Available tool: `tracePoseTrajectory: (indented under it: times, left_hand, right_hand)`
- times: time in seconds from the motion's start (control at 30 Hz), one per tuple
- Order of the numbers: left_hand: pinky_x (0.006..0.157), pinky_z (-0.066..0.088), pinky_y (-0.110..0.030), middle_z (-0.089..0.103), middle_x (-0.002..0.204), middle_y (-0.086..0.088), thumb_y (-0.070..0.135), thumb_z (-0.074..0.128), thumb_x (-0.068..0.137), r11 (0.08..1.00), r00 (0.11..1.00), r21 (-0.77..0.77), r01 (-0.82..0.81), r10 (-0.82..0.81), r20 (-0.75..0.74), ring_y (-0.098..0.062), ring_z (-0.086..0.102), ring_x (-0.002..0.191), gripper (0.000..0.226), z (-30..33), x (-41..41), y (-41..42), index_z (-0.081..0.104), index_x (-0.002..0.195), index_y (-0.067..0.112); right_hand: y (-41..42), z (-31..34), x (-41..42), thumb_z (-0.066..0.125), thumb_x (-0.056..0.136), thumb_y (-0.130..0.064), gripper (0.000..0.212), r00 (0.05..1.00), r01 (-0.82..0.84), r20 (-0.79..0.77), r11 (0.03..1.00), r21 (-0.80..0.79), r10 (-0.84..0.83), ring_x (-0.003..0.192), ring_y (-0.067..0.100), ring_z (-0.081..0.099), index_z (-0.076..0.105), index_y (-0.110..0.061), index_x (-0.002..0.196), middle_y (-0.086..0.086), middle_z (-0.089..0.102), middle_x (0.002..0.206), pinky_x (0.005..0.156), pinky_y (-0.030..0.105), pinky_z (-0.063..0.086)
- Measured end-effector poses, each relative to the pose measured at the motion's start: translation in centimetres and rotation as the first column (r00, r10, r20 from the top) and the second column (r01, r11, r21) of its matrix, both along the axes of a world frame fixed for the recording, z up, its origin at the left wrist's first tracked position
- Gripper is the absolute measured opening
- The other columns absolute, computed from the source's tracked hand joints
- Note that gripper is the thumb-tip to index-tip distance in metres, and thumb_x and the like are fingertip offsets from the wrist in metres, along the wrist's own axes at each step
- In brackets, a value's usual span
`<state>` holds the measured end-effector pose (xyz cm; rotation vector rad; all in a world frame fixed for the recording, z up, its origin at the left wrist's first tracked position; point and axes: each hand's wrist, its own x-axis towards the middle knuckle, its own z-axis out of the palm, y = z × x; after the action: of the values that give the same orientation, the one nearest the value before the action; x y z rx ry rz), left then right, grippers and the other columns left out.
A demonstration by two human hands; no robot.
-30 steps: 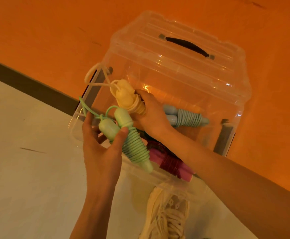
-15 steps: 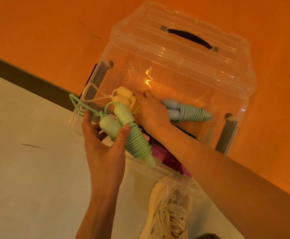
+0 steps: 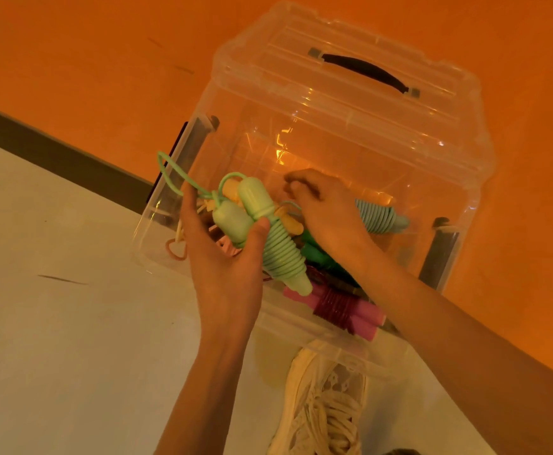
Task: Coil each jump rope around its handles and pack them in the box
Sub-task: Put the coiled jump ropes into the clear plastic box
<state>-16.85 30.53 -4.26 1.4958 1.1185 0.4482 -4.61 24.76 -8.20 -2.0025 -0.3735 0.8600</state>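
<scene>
Left hand [image 3: 225,267]: grip clamped on the green rope [image 3: 268,238], thumb over the coils, fingers behind the two handles; it is holding the bundle just above the near-left rim of the box [image 3: 360,178], not yet inside.

Right hand [image 3: 324,208]: reaching down into the box, fingers curled; whether this grip is closing on anything, cannot tell.

Already lying in the box: a blue rope [image 3: 383,218] at the far side, a pink rope [image 3: 340,307] near the front wall, a yellow rope [image 3: 232,195] partly hidden behind the green one, and a darker green bundle under the right wrist.

Risks, as judged:
- A loose loop [image 3: 170,172] is trailing from the green rope over the box's left edge; it is likely to snag on the rim or the side latch [image 3: 199,136] and pull coils free on the way in.
- The coil is resting under one thumb only; a slackened hold may let it spring open.
- The right hand is working among packed bundles and may be disturbing their wraps.

Surroundings: the box is standing on a pale floor [image 3: 55,339], lid [image 3: 350,70] tipped back against an orange wall [image 3: 87,60] with a dark skirting strip. A pale laced shoe [image 3: 327,405] is showing just before the box.
</scene>
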Motion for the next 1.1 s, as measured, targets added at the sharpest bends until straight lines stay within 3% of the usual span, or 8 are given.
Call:
tracePoseTrajectory:
  times: [0.07,0.17,0.27,0.37,0.6,0.77,0.9,1.1]
  left_hand:
    - [0.072,0.044,-0.002,0.051,0.131,-0.002,0.01,0.07,0.085,1.0,1.0,0.014,0.013,-0.013,-0.008,0.014,0.055,0.099,0.083,-0.5,0.8,0.0,0.021,0.151,0.023]
    - [0.076,0.047,-0.006,0.05,0.134,-0.002,0.01,0.071,0.085,1.0,1.0,0.011,0.023,-0.023,0.007,0.012,0.055,0.103,0.084,-1.1,1.9,0.0,0.019,0.15,0.024]
    - [0.095,0.051,-0.029,0.047,0.139,0.002,0.023,0.071,0.085,0.999,0.999,-0.015,0.031,-0.031,0.021,-0.007,0.053,0.119,0.08,-1.6,2.8,0.1,0.022,0.148,0.03]
    - [0.096,0.05,-0.045,0.052,0.134,0.001,0.03,0.063,0.088,0.996,0.996,-0.069,0.053,-0.048,0.073,-0.015,0.054,0.121,0.069,-2.2,3.9,0.9,0.026,0.146,0.032]
    - [0.091,0.054,-0.045,0.058,0.119,-0.005,0.011,0.063,0.09,0.999,0.996,-0.004,0.036,-0.035,0.078,-0.017,0.062,0.109,0.043,-3.3,6.5,4.7,0.041,0.127,0.016]
    - [0.09,0.054,-0.031,0.057,0.119,-0.004,0.011,0.063,0.091,0.996,0.998,0.062,0.067,-0.068,0.013,-0.008,0.06,0.107,0.041,-4.7,5.9,5.5,0.042,0.126,0.014]
    - [0.079,0.048,-0.009,0.058,0.122,-0.004,0.013,0.062,0.092,0.984,0.993,0.137,0.113,-0.107,-0.054,-0.003,0.058,0.106,0.043,-5.4,5.9,5.6,0.044,0.131,0.01]
    - [0.083,0.054,-0.031,0.063,0.118,-0.004,0.023,0.059,0.094,0.966,0.953,0.159,0.202,-0.156,-0.261,-0.013,0.063,0.098,0.04,-6.5,6.3,7.4,0.051,0.132,0.014]
  right_hand:
    - [-2.0,1.5,-0.8,0.054,0.095,-0.016,0.026,0.992,0.101,-0.079,0.989,0.105,-0.093,0.103,0.002,0.062,0.064,-0.015,0.119,-0.005,0.068,0.112,0.083,0.011,0.048]
    - [-4.3,2.7,-2.6,0.071,0.083,-0.023,0.052,0.995,-0.091,-0.034,0.994,0.068,0.094,0.109,-0.009,0.053,0.052,-0.031,0.131,-0.02,0.058,0.12,0.086,0.003,0.041]
    - [-4.8,1.7,-3.3,0.076,0.078,-0.021,0.067,0.973,-0.174,0.147,0.984,-0.03,0.177,0.115,0.003,0.052,0.045,-0.029,0.137,-0.012,0.055,0.128,0.095,0.02,0.044]
    - [-4.1,0.9,-1.7,0.073,0.081,-0.016,0.06,0.966,-0.086,0.24,0.995,-0.054,0.097,0.115,0.011,0.052,0.047,-0.023,0.135,-0.006,0.057,0.128,0.096,0.033,0.045]
    - [0.0,-2.1,1.2,0.066,0.08,0.001,0.063,0.953,-0.073,0.295,0.997,0.029,0.061,0.116,0.019,0.051,0.043,-0.02,0.134,0.002,0.054,0.128,0.095,0.04,0.046]
    - [0.7,-3.6,1.6,0.059,0.084,0.004,0.063,0.942,-0.175,0.283,0.983,-0.051,0.183,0.113,0.017,0.049,0.039,-0.018,0.139,0.008,0.049,0.132,0.082,0.014,0.035]
    - [0.3,-3.7,1.8,0.061,0.086,0.0,0.063,0.924,-0.183,0.315,0.975,-0.128,0.215,0.112,0.024,0.052,0.037,-0.021,0.141,0.009,0.049,0.13,0.09,0.034,0.045]
    - [1.5,-3.6,2.2,0.057,0.086,0.003,0.076,0.87,-0.28,0.328,0.915,-0.289,0.37,0.109,0.025,0.051,0.025,-0.021,0.15,0.009,0.045,0.13,0.084,0.036,0.047]
